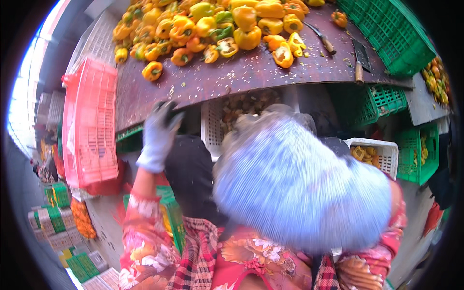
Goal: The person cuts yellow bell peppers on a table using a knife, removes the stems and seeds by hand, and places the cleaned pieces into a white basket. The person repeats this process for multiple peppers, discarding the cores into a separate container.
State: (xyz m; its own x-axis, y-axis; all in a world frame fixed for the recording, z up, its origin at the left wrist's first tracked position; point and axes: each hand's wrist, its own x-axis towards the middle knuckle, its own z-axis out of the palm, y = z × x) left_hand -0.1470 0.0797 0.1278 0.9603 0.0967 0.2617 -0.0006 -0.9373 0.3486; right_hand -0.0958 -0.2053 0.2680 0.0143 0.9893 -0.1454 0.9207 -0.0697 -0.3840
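My left hand [158, 133], in a pale glove with dark fingertips, is raised at the table's near edge. Its fingers are apart and nothing is in them. Very near the camera, my right hand [299, 179] appears as a large blue-white gloved shape, smeared by motion; its fingers cannot be made out. Across the dark red table [217, 83] lies a heap of yellow and orange bell peppers [181, 29], with some cut halves [282, 54] at its near side. A curved knife [328, 44] and a broad-bladed knife [359, 70], both wooden-handled, rest to the right.
At the left stands a pink crate [92, 125]. A white crate [211, 128] with brownish scraps sits below the table edge. On the right are a green crate [394, 36] on the table, a lower green crate [384, 101] and a white basket [388, 157] holding yellow pepper pieces.
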